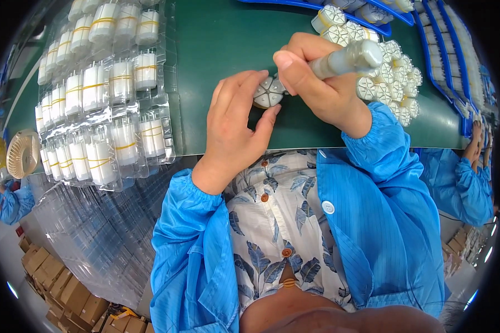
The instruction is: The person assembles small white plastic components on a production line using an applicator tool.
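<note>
My left hand [233, 119] has its thumb and fingers closed round a white, round part [268, 93] whose end face is split into wedge-shaped segments with small pins. In my right fist [322, 83] is a whitish, translucent squeeze bottle [339, 61], slanting down to the left. Its lower tip is mostly hidden by my fingers and ends close to the part's right edge. Past my right hand lies a heap of similar white parts [391, 75], segmented ends showing.
Clear plastic trays [172, 105] on the left hold rows of white cylinders [94, 89] wrapped with yellow bands. Blue bins [444, 55] stand at the right and far edge of the green table [222, 39]. A co-worker's hands [475, 147] show at far right. Cardboard boxes [55, 277] lie lower left.
</note>
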`<action>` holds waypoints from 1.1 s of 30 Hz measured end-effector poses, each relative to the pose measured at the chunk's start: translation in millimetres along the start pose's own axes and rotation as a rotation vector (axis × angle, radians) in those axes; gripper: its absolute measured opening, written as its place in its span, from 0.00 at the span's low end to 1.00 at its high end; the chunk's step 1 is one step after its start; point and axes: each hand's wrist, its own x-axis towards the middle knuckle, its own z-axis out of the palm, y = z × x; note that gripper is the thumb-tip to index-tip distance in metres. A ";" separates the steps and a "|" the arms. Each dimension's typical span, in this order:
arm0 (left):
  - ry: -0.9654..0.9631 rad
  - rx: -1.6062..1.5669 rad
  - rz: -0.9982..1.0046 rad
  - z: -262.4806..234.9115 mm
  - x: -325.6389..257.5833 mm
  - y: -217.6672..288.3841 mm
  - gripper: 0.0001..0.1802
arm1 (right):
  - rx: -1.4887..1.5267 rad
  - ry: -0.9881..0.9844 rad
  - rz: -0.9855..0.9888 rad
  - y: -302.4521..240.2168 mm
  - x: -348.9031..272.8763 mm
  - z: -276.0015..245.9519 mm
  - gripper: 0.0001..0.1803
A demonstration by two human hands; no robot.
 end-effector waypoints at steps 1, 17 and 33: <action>0.044 0.017 -0.038 0.1 0.7 8.0 0.28 | 0.021 -0.017 -0.004 -1.1 -0.5 1.2 0.16; 0.013 0.012 -0.047 0.7 -2.0 1.6 0.29 | 0.028 -0.061 -0.028 5.9 6.8 0.7 0.16; 0.001 -0.101 -0.112 -4.2 -8.1 2.3 0.29 | 0.027 -0.115 -0.040 -1.0 11.9 -1.8 0.17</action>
